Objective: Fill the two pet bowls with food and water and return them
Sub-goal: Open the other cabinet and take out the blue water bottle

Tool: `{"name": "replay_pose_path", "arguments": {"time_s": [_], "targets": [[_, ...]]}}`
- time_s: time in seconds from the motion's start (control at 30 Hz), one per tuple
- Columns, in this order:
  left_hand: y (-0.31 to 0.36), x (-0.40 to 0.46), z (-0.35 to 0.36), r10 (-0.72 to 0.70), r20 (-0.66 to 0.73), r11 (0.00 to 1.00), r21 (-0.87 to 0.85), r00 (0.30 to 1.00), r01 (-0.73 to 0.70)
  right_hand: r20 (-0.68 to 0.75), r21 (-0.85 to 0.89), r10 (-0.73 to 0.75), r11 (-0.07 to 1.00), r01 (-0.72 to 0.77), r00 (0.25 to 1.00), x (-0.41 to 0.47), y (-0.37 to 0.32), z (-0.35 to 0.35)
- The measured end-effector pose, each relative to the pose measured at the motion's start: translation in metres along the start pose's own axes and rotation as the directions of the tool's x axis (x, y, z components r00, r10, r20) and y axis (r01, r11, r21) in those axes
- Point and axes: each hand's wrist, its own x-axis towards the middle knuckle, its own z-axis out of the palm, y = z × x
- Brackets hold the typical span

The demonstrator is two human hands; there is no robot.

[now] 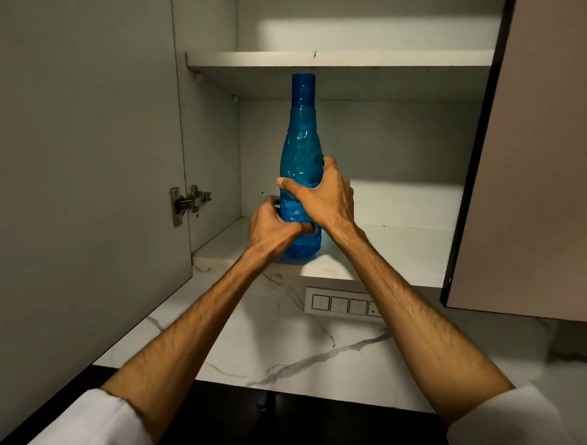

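Blue bottle (301,162) upright on lower cabinet shelf (401,252), near front edge. Right hand (323,196) wraps its middle, thumb across front; left hand (273,226) curls round lower body. Contents can't be told. Upper shelf (341,62) close above cap. Both doors open; switch panel (344,304) below

left fingers (276,201) hidden behind blue bottle (302,136)

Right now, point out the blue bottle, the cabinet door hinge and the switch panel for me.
blue bottle (302,129), head view, on its upper body above the hands.
cabinet door hinge (189,202), head view, on the metal arm.
switch panel (344,304), head view, on the middle switches.
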Motion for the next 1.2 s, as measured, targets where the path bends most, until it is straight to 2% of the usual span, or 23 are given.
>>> {"name": "replay_pose_path", "arguments": {"time_s": [0.6,1.2], "targets": [[0.025,-0.118,-0.061,0.025,0.055,1.000,0.005,0.998,-0.025,-0.006,0.021,0.042,0.999,-0.042,0.999,-0.108,-0.059,-0.032],[-0.010,-0.231,-0.077,-0.048,0.073,0.996,0.077,0.996,0.042,0.041,0.056,0.111,0.992,-0.113,0.993,-0.220,-0.044,-0.032]]}}
